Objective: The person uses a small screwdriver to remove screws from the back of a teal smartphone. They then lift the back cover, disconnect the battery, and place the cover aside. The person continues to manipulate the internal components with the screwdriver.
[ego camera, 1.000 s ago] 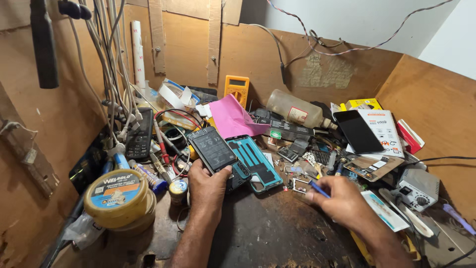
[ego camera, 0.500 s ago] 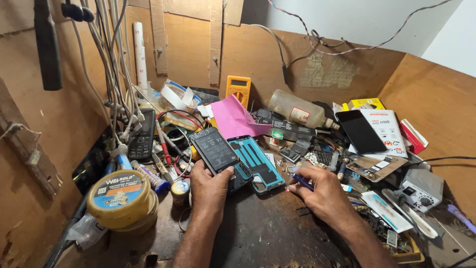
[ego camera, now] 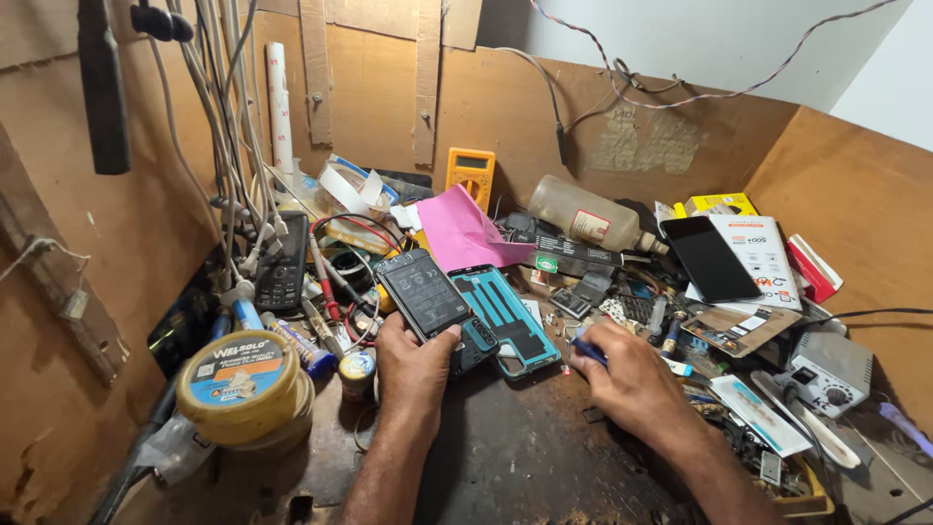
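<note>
My left hand (ego camera: 416, 367) grips the lower end of an opened black phone (ego camera: 426, 294), its battery side up, tilted above the dark bench top. Just right of it lies a teal phone frame (ego camera: 505, 319). My right hand (ego camera: 627, 374) rests on the bench, fingers closed on a small blue-handled tool (ego camera: 588, 350) whose tip points left toward the teal frame. A tiny red part lies between the hands.
A large yellow tin (ego camera: 243, 387) sits at the left, cables (ego camera: 228, 146) hang above it. Behind are a yellow multimeter (ego camera: 471, 175), pink paper (ego camera: 457, 231), a plastic bottle (ego camera: 588, 216), a black phone (ego camera: 709, 258) on white boxes, and a grey device (ego camera: 826, 369) at the right.
My right hand has slid left along the bench with the blue tool, closer to the teal frame. The left hand keeps the black phone in nearly the same spot.
</note>
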A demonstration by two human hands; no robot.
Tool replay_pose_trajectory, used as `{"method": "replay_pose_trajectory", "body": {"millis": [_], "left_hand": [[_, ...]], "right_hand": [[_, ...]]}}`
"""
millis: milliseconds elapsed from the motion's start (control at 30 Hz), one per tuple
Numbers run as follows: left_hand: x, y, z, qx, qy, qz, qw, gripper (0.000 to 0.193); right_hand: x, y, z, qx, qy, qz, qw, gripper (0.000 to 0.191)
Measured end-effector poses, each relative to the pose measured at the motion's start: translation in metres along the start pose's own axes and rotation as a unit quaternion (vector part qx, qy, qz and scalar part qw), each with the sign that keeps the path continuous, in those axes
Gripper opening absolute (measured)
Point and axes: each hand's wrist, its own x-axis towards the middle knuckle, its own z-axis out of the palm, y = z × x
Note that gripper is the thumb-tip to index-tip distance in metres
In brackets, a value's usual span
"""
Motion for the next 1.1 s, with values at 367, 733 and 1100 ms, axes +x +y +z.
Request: {"method": "replay_pose_trajectory", "body": {"millis": [367,733,1100], "left_hand": [[0.002,-0.001,0.000,0.003,0.002,-0.002,1.000,0.035],[0.000,0.001,0.001,-0.027,-0.008,-0.002,1.000,0.035],[0.001,0.000,0.002,-0.021,-0.005,-0.014,1.000,0.035]], "right_hand": [[-0.016,-0.012,0.002,0.116,-0.030,0.004,0.993,0.021],[-0.014,-0.001,0.003,0.136,-0.060,0.063,0.987,0.021],[-0.016,-0.005,0.000,0.126,-0.052,-0.001,0.991,0.021]]}}
